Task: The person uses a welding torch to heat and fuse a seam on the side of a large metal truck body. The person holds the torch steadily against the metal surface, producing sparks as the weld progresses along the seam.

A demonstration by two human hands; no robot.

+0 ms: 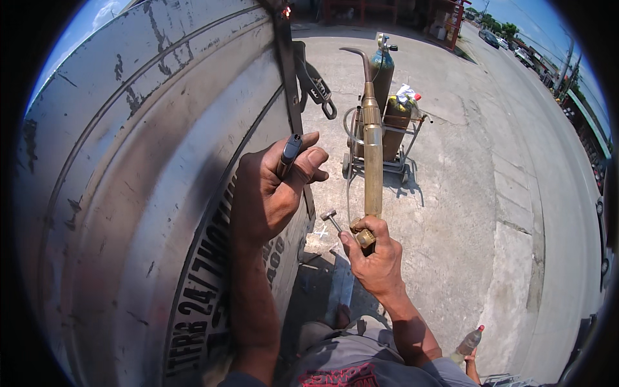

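My left hand (pixel 264 193) is raised beside a large metal panel, closed around a dark lighter (pixel 289 156). The lighter's top end pokes up between thumb and fingers. My right hand (pixel 378 261) grips the lower end of a brass gas torch (pixel 373 171), with its fingers near the valve. The torch stands upright, its thin bent tip (pixel 356 53) curving to the left at the top. No flame shows at the tip. A small T-shaped metal handle (pixel 331 219) sticks out at the left of my right thumb.
The worn metal panel (pixel 122 193) with black lettering fills the left side, a metal latch (pixel 319 90) at its edge. Ahead, a wheeled cart (pixel 406 155) carries two gas cylinders (pixel 382 71) and a hose. Lower right, another person's hand (pixel 472 364) holds a bottle (pixel 469 343). A road (pixel 567 226) runs along the right.
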